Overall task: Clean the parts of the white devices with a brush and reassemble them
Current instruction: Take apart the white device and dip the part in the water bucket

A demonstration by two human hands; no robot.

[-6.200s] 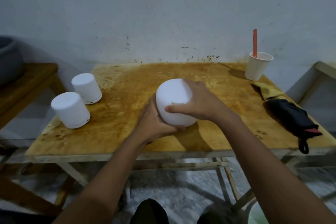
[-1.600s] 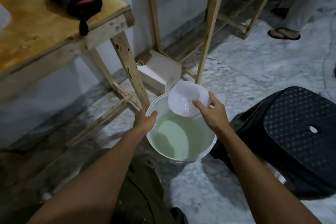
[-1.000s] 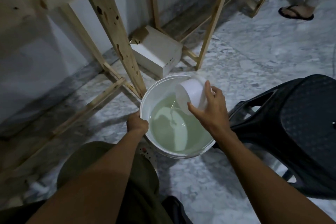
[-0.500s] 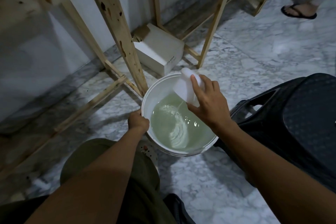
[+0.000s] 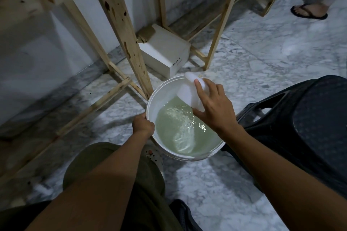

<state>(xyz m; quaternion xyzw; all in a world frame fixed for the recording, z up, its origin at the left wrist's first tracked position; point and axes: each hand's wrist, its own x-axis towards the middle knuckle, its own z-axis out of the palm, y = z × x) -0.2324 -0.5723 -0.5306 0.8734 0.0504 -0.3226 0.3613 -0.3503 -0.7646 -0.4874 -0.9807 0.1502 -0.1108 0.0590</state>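
The right hand [image 5: 214, 107] grips the white device part [image 5: 189, 90], tilted over the far side of the white bucket [image 5: 161, 92] of greenish water [image 5: 180, 137]. The left hand [image 5: 142, 124] clasps the bucket's near-left rim. A black stool [image 5: 309, 118] stands just right of the bucket, and a white box [image 5: 165, 50] lies behind it.

The scene is dim with a cool grey cast. The marble floor [image 5: 262, 52] at upper right is the brightest area, with a second pale patch just below the bucket [image 5: 150, 99]. Small sharp glints sit on the rippled water [image 5: 180, 129]. The white part [image 5: 189, 95] in the right hand [image 5: 214, 107] is nearly washed out, its edges soft. The bench leg [image 5: 122, 30] throws a soft shadow leftward across the floor. The forearms in the foreground are dark and underlit, and the black stool [image 5: 309, 118] loses most of its detail. Wide-angle distortion splays the wooden legs outward. The corners are smeared, and the sandalled foot [image 5: 309, 10] is blurred.
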